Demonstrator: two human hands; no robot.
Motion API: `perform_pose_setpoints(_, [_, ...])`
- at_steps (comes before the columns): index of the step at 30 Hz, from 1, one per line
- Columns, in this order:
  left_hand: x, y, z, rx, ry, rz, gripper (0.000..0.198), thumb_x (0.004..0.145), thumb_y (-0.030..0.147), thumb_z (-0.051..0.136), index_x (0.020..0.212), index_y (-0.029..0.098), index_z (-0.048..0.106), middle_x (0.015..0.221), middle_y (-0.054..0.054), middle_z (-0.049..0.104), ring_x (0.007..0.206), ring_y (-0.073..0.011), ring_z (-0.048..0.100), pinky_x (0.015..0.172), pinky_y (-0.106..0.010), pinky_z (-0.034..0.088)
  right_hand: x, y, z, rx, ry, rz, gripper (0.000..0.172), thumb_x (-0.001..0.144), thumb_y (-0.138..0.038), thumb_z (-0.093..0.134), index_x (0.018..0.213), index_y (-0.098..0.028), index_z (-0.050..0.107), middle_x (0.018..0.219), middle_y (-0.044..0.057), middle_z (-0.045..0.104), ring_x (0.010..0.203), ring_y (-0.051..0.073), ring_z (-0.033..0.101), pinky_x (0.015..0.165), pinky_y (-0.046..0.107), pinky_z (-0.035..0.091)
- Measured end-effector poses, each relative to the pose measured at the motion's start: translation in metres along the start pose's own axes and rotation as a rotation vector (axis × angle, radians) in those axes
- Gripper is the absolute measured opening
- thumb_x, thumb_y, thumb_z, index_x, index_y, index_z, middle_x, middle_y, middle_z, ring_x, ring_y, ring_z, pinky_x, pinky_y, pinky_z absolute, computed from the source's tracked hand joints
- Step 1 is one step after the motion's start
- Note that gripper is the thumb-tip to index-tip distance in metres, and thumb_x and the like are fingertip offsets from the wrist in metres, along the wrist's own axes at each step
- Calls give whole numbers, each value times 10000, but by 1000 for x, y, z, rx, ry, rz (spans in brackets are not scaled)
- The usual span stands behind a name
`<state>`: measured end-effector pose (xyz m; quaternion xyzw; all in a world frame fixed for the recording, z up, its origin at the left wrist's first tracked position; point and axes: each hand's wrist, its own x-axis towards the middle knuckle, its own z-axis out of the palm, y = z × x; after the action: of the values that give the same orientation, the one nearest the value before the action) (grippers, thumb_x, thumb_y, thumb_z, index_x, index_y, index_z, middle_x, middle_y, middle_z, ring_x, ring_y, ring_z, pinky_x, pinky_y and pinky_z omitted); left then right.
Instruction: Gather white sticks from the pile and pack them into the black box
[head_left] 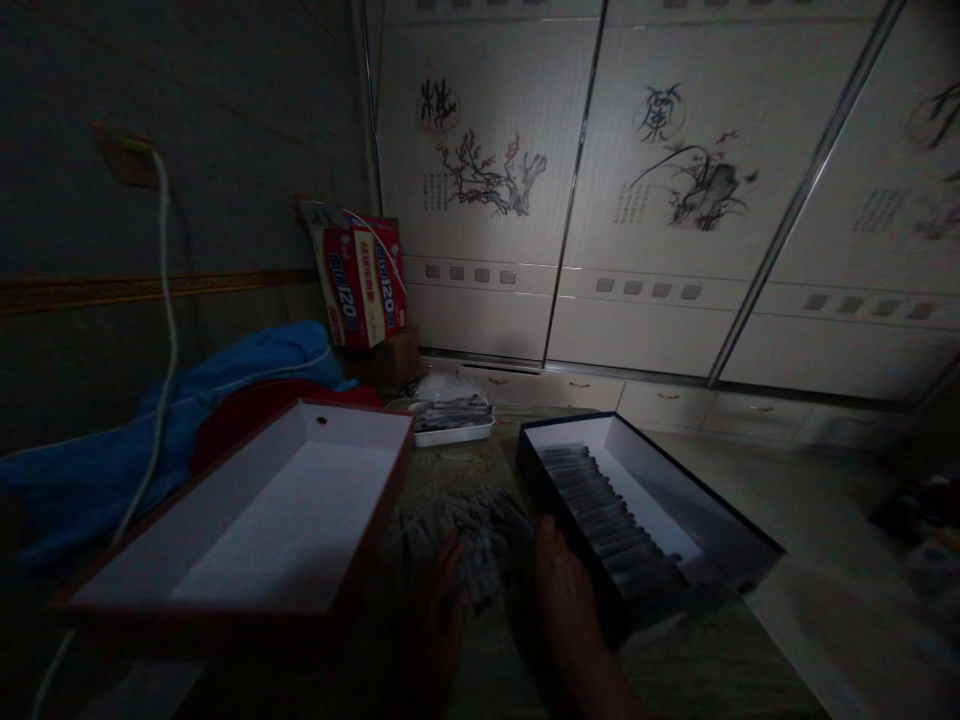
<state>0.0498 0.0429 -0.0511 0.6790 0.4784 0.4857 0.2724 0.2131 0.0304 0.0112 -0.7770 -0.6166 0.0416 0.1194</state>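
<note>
Left hand (439, 610) dim | right hand (562, 590) dim | packets (480, 530) indistinct

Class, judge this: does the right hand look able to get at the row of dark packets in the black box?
Probably yes. The right hand lies beside the black box, whose top is open, and nothing covers the dark packets.

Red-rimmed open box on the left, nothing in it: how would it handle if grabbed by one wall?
The red box looks empty, wide and shallow, so probably light for its size. Its thin walls suggest card, likely to flex or twist if lifted by one edge. Its flat base should slide rather than tip when pushed.
</note>
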Motion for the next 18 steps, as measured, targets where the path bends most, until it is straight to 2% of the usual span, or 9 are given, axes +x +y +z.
perform_pose_setpoints(5, [-6,-20,13,257,-113,197,480,872,154,401,1340,228,475,1419,-113,482,1305,-233,433,1045,-473,398,9,2,5,-63,0,-26,482,794,87,355,1233,-48,502,1136,214,626,864,202,697,644,230,486])
perform_pose_setpoints(7, [-6,-26,15,287,-108,240,493,877,149,402,1358,249,441,1419,-115,484,1297,-229,445,1026,-480,420,4,1,6,-84,33,-59,504,784,88,376,1250,-69,488,1196,215,597,878,189,691,653,221,482])
perform_pose_setpoints(9, [-7,-31,15,315,-82,283,511,871,142,416,1364,277,422,1401,-103,508,1285,-229,463,1014,-484,436,-5,-1,2,-92,72,-96,481,779,61,416,1224,-102,502,1147,181,623,829,186,693,616,223,468])
perform_pose_setpoints(11, [-7,-32,14,350,-45,328,514,860,139,437,1350,294,433,1362,-87,552,1262,-229,491,1004,-481,449,-16,-3,-11,-59,80,-126,381,777,16,464,1108,-148,558,1008,114,667,727,184,692,544,227,430])
perform_pose_setpoints(14, [-6,-27,10,389,2,365,491,842,144,473,1313,284,475,1302,-77,605,1213,-224,543,984,-452,478,-27,3,-45,83,116,-168,149,842,-105,481,900,-198,583,810,41,681,649,186,676,510,239,383])
perform_pose_setpoints(15, [-6,-23,8,394,16,376,474,839,141,476,1295,270,494,1280,-79,621,1196,-221,559,973,-440,490,-26,9,-59,141,166,-167,135,890,-169,447,869,-205,576,760,33,681,640,185,671,519,244,379])
perform_pose_setpoints(16, [-5,-19,7,398,30,390,450,837,140,479,1271,253,517,1257,-84,636,1177,-221,575,958,-433,504,-23,18,-71,185,232,-152,192,934,-249,399,863,-207,573,731,33,680,633,187,665,535,251,380])
perform_pose_setpoints(18, [-4,-12,4,397,70,419,388,835,146,479,1205,224,567,1195,-94,670,1115,-223,620,915,-429,534,-10,43,-93,195,341,-126,261,949,-334,361,874,-199,571,727,49,678,645,200,654,553,264,373])
